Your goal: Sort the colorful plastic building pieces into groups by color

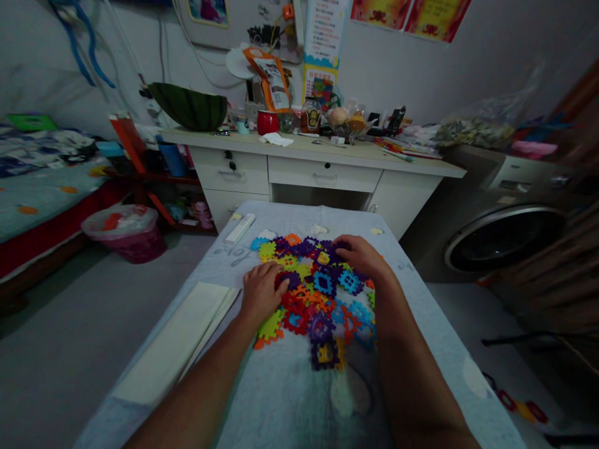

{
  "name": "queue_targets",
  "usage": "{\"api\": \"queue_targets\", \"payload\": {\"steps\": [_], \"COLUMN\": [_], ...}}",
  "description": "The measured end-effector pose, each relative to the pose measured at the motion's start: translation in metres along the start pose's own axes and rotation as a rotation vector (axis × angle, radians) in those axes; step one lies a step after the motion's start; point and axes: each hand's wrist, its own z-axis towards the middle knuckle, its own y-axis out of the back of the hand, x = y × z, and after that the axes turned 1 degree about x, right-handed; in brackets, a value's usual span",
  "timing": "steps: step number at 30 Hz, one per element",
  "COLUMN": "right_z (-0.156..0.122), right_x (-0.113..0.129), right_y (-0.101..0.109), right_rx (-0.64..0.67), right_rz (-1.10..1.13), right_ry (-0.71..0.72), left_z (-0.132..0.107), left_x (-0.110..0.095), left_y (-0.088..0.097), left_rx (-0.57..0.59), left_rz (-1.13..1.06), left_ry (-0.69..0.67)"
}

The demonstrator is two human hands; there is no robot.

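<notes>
A loose heap of colourful plastic building pieces (324, 282), toothed at their edges, lies on the cloth-covered table (276, 386). At the heap's left side rests my left hand (262, 288), fingers apart and thumb against red and purple pieces. My right hand (361, 254) curves over the far right of the heap, touching purple pieces; its thumb and fingers stand apart, and I see nothing held. Between the hands lies a blue square piece (324, 282). A dark purple square piece (324, 353) with yellow in it sits at the near end of the heap.
A folded pale cloth or sheet (175, 343) lies along the table's left edge. A white narrow box (240, 229) is at the far left. Beyond stands a white desk (322, 174) with clutter; a washing machine (468, 218) is right, a pink bin (126, 237) left.
</notes>
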Motion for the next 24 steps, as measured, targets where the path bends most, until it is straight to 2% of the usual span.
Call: {"api": "queue_targets", "payload": {"steps": [4,7,10,13,16,18,20,24], "right_z": [-0.007,-0.013,-0.018,-0.022,-0.025,-0.024,-0.021,-0.013], "right_x": [-0.011,-0.023,-0.041,-0.062,-0.08,-0.086,-0.086,-0.075], "right_y": [0.016,0.03,0.038,0.04,0.035,0.03,0.023,0.007], "right_rx": [0.068,0.139,0.048,-0.078,-0.078,-0.011,0.057,0.116], "right_rz": [0.005,0.025,-0.02,-0.147,-0.228,-0.246,-0.256,-0.285], "right_ry": [-0.109,-0.213,-0.331,-0.508,-0.673,-0.705,-0.686,-0.605], "left_z": [0.002,0.011,0.031,0.056,0.076,0.083,0.085,0.082], "left_x": [-0.006,-0.011,-0.011,-0.002,0.013,0.02,0.023,0.016], "left_y": [-0.001,0.003,0.009,0.01,0.003,-0.004,-0.009,-0.009], "left_rx": [0.03,-0.025,-0.031,0.085,0.146,0.173,0.231,0.338], "left_rz": [-0.148,-0.162,-0.076,-0.01,0.049,0.07,0.101,0.145], "left_ry": [-0.081,-0.044,0.079,0.313,0.45,0.502,0.49,0.337]}}
